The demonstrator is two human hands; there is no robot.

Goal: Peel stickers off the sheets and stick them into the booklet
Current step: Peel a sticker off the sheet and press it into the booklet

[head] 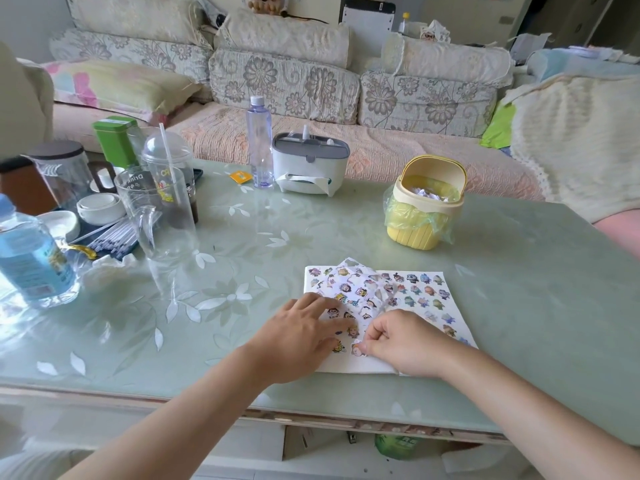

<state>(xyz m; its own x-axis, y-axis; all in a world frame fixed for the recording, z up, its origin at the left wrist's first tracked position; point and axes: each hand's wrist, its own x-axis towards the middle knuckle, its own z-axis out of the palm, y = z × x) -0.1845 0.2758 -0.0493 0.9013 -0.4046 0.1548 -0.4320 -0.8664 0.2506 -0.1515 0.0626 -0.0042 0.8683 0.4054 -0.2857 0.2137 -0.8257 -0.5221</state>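
Observation:
A white booklet (pixel 420 294) lies open on the table, its right page covered with small cartoon stickers. A crumpled sticker sheet (pixel 360 292) lies over its left page. My left hand (pixel 301 336) rests flat on that sheet with straight fingers, holding it down. My right hand (pixel 403 342) has curled fingers and pinches a small sticker (pixel 357 348) at the lower edge of the left page.
A yellow mini bin (pixel 427 206) with paper scraps stands behind the booklet. A white tissue box (pixel 310 166) and a clear bottle (pixel 259 143) stand further back. Cups, a jar, a green tin and a water bottle (pixel 29 252) crowd the left side. A sofa runs behind the green glass table (pixel 242 244).

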